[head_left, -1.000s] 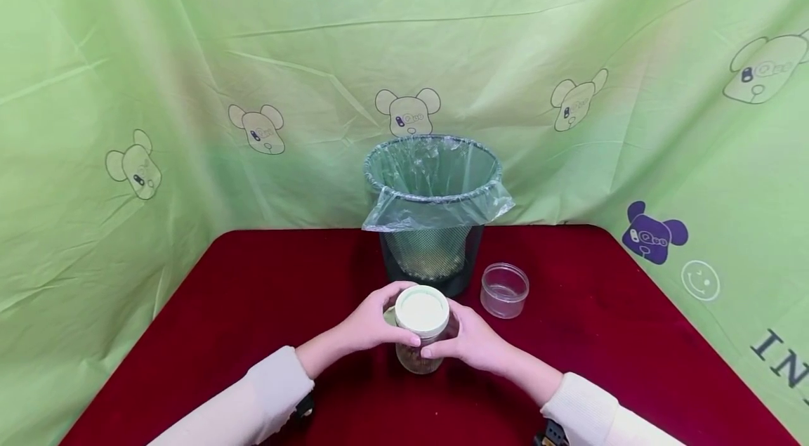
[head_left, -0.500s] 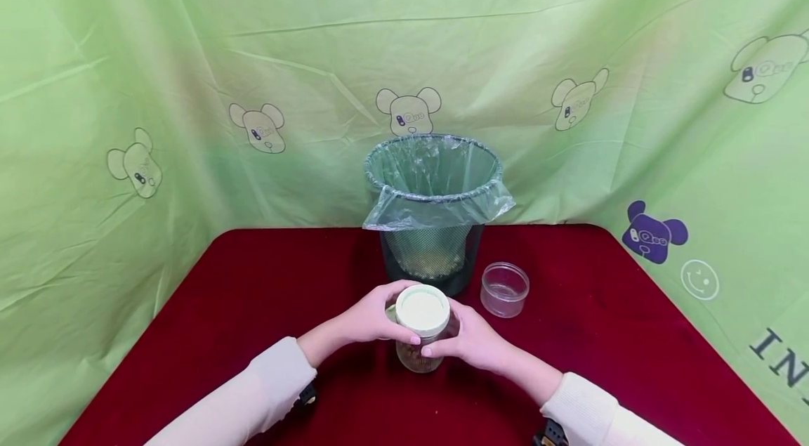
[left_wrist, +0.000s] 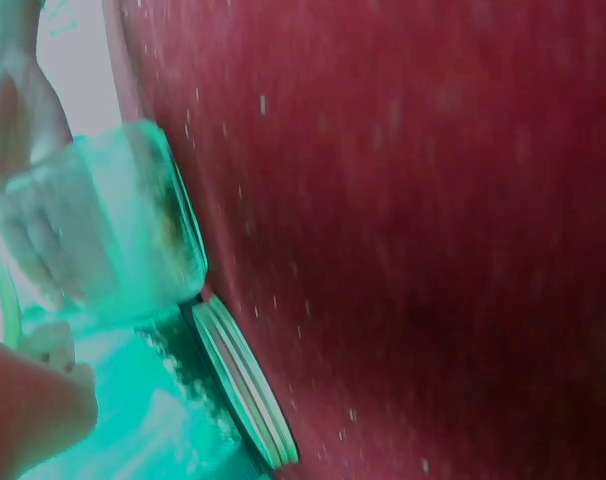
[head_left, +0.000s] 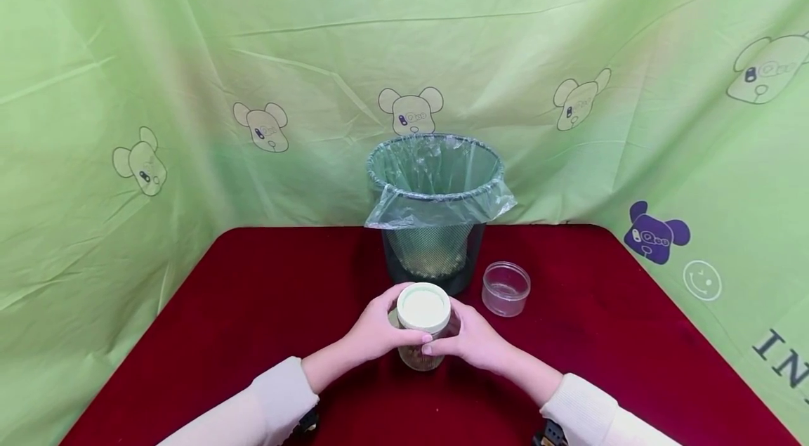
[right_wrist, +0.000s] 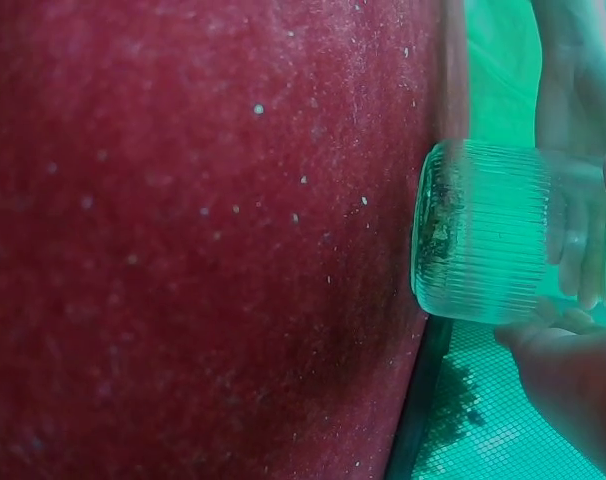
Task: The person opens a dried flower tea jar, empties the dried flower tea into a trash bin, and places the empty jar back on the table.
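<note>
A ribbed glass jar (right_wrist: 498,235) stands upright on the red cloth, with dark bits at its bottom. On top sits a pale, round jar lid (head_left: 424,308). My left hand (head_left: 373,330) curls round the lid, its thumb along the lower front edge. From the other side my right hand (head_left: 478,337) grips the upper part of the glass, thumb in front just under the lid. The thumb tips meet at the front, while the far fingers are partly hidden behind the jar. In the left wrist view, a disc with a pale striped edge (left_wrist: 245,385) lies beside the jar.
Behind the jar stands a dark mesh waste bin (head_left: 432,249), lined with a clear plastic bag (head_left: 442,211) folded over its rim. A clear round tub (head_left: 505,290) sits right of the bin. Green printed curtains (head_left: 316,10) enclose the red-covered table (head_left: 284,277).
My left thumb has slid a little to the right along the front of the lid, and the left forearm has shifted slightly. The right hand and jar have hardly moved.
</note>
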Demonstrator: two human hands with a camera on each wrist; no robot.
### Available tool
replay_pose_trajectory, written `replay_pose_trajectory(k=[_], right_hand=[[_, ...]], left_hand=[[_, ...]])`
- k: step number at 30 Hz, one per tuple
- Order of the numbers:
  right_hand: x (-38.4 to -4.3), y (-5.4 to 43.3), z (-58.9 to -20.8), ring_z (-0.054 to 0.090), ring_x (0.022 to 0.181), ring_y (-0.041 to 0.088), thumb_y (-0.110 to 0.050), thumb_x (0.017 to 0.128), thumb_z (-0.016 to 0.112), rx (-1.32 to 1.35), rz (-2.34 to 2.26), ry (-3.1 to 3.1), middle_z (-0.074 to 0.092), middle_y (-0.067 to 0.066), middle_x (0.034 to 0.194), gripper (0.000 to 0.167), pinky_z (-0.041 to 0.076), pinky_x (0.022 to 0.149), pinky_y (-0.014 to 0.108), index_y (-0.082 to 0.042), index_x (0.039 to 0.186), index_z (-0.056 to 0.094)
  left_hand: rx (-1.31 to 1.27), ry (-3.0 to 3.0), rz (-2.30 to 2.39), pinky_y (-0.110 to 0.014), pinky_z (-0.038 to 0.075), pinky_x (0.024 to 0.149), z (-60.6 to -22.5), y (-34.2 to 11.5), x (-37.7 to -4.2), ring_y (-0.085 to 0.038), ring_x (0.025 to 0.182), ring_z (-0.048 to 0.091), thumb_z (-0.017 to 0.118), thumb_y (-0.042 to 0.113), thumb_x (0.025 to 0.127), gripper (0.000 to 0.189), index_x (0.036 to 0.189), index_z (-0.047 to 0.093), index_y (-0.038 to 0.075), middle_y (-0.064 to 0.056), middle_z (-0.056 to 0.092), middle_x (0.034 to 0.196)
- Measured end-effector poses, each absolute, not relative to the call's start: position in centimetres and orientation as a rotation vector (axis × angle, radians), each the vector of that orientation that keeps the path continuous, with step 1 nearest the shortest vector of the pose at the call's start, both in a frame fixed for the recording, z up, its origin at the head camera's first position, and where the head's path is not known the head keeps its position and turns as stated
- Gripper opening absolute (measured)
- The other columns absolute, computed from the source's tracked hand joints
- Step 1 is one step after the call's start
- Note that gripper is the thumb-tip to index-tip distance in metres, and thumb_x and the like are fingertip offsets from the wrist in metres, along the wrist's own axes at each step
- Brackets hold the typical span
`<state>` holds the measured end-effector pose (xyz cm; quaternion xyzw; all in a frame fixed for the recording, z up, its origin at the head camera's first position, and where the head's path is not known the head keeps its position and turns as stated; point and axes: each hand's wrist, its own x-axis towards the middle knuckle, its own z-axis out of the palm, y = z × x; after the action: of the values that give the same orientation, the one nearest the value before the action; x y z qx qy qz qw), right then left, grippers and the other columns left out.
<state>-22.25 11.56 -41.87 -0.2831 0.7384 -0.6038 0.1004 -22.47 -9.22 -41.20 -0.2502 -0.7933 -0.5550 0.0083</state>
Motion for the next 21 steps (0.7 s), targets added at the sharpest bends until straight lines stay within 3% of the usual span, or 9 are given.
replay_pose_trajectory(k=[8,14,21], right_hand=[[-22.3,11.7,-41.9,0.057,0.113,0.022,-0.007,0.079,0.08,-0.86,-1.78,2.214,0.059,0.014,0.124,0.068,0.047,0.094,0.029,0.003,0.136,0.045],[-22.4,11.7,-42.0,0.057,0.115,0.025,-0.008,0.079,0.08,-0.854,-1.77,2.206,0.059,0.014,0.124,0.069,0.047,0.094,0.031,0.004,0.136,0.044],[-22.4,11.6,-42.2,0.055,0.118,0.022,-0.009,0.077,0.081,-0.839,-1.774,2.2,0.058,0.012,0.126,0.07,0.044,0.098,0.031,0.001,0.137,0.045]], left_hand=[[-0.532,-2.423,-1.622,-0.045,0.043,0.093,-41.7,-7.7,-21.0,-0.017,0.11,0.05,0.088,0.039,0.068,0.071,0.129,0.058,0.021,0.009,0.062,0.115],[-0.401,-2.407,-1.684,-0.043,0.044,0.093,-41.5,-6.9,-20.1,-0.017,0.111,0.052,0.088,0.039,0.067,0.075,0.132,0.055,0.018,0.006,0.059,0.118],[-0.512,-2.458,-1.676,-0.044,0.043,0.096,-41.9,-7.9,-20.9,-0.018,0.114,0.053,0.088,0.036,0.069,0.079,0.134,0.049,0.012,0.001,0.058,0.123]])
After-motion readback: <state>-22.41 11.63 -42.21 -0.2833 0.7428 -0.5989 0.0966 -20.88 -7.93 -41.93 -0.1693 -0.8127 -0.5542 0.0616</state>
